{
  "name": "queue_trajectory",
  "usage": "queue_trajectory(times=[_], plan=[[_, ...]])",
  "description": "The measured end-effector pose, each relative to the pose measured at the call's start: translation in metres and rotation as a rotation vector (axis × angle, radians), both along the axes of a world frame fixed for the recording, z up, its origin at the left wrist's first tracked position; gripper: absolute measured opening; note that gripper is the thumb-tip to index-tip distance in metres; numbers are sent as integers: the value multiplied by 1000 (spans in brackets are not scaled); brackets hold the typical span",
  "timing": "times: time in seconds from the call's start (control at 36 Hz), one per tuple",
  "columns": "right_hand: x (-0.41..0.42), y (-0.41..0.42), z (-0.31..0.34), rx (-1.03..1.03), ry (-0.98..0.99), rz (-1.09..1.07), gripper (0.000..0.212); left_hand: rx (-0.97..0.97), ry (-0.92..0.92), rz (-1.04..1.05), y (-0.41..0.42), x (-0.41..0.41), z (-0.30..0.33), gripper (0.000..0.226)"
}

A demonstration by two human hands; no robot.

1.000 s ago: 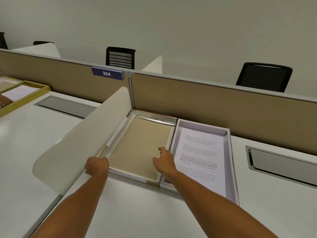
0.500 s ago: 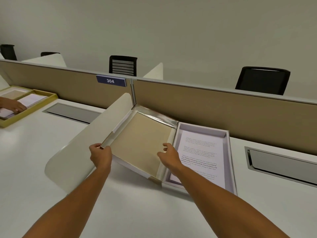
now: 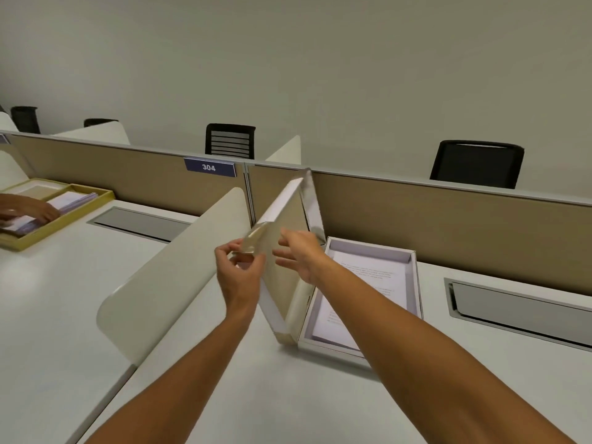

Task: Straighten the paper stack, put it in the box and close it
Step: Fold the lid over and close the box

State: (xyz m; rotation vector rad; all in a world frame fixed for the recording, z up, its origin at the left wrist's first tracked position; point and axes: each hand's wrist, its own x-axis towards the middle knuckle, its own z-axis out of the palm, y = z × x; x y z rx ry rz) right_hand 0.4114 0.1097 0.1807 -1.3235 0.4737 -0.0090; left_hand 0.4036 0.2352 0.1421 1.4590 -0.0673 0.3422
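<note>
Cardboard lid (image 3: 282, 248), beige inside with white edges, stands nearly upright on its hinged side, swung up over a white worktop (image 3: 224, 379) between two bare hands. The left hand (image 3: 238, 270) pinches the lid's near free corner, fingers (image 3: 224, 253) closed around the edge; the right hand (image 3: 298, 254) has its fingers spread loosely against the lid's inner face, steadying rather than clamping it. The paper stack (image 3: 362, 293) already lies flat inside the box (image 3: 413, 283), which sits open on the worktop just to the right of the raised lid, its long axis running away from the person toward the tan partition (image 3: 448, 225).

The coming move appears to turn on one relation: the box lies to the right of and below both hands, so the lid must tip rightward about its hinge along the box's long left side. The right hand is nearer the box and sits in the lid's path, so it will likely need to clear.

A blue plate (image 3: 209, 167) on the partition reads "304". Printed text on the top sheet is too small to read. At far left, another person's hand (image 3: 28, 208) rests on papers in a yellow tray (image 3: 96, 200). A cream divider (image 3: 173, 277) rises just left of the lid.
</note>
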Motion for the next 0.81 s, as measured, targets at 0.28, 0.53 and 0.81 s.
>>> queue_trajectory(times=[0.28,0.53,0.81], plan=[[-21,-33,29,198,6,-196,27,174,-174,-95,-47,-40,-6,52],[-48,-82,16,112,106,-322,19,322,-180,-335,-59,-49,-23,51],[-92,-131,-18,224,222,-399,28,448,849,-416,-53,-15,-58,73]])
